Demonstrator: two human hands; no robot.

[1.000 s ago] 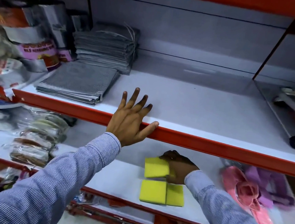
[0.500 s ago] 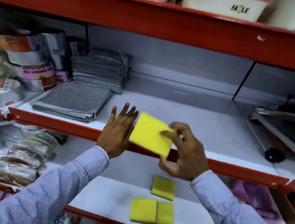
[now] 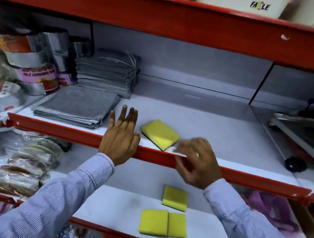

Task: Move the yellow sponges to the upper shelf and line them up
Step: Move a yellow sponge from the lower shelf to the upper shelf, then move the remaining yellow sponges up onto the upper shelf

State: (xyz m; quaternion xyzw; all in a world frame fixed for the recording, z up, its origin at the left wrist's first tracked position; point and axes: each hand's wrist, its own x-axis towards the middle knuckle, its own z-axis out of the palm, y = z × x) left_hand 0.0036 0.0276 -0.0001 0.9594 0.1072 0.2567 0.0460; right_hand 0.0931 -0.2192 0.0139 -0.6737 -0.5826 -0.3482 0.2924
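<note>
One yellow sponge [image 3: 159, 134] with a dark underside lies skewed near the front edge of the upper shelf [image 3: 220, 126]. My left hand [image 3: 121, 136] rests open on the shelf's red front lip, just left of that sponge. My right hand [image 3: 196, 161] hovers blurred in front of the lip, right of the sponge, fingers apart and holding nothing. On the lower shelf [image 3: 113, 206] lie three more yellow sponges: a single one [image 3: 175, 198] and two side by side [image 3: 154, 221] [image 3: 177, 225] nearer the front.
Grey scouring cloths [image 3: 74, 106] and a taller grey stack [image 3: 106, 71] occupy the upper shelf's left. Foil tape rolls [image 3: 37, 72] stand farther left. A metal tray [image 3: 309, 131] sits right of the divider. Packaged scrubbers [image 3: 21, 171] and pink items [image 3: 271, 210] flank the lower shelf.
My right hand carried one sponge up from the lower shelf, set it on the upper shelf and let go. My left hand stayed on the lip.
</note>
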